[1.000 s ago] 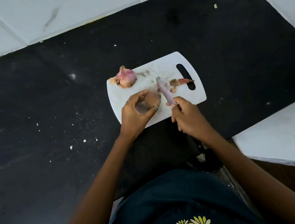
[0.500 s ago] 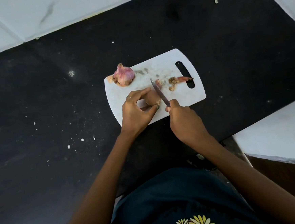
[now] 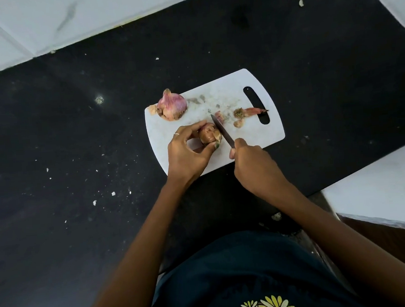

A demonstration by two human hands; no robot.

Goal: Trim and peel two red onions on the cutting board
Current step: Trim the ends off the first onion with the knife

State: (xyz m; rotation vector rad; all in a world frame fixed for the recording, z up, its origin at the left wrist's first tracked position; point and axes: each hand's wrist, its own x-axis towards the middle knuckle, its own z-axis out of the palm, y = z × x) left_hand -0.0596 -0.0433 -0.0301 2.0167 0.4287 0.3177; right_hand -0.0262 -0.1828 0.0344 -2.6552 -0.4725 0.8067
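You have two red onions on the one white cutting board. Your left hand pinches the first onion between thumb and fingertips near the board's middle. The second onion, unpeeled, sits at the far left corner. Your right hand is clenched round one knife, its blade lying against the held onion's right side. About three trimmed scraps lie right of the blade, near the handle slot, on the black countertop.
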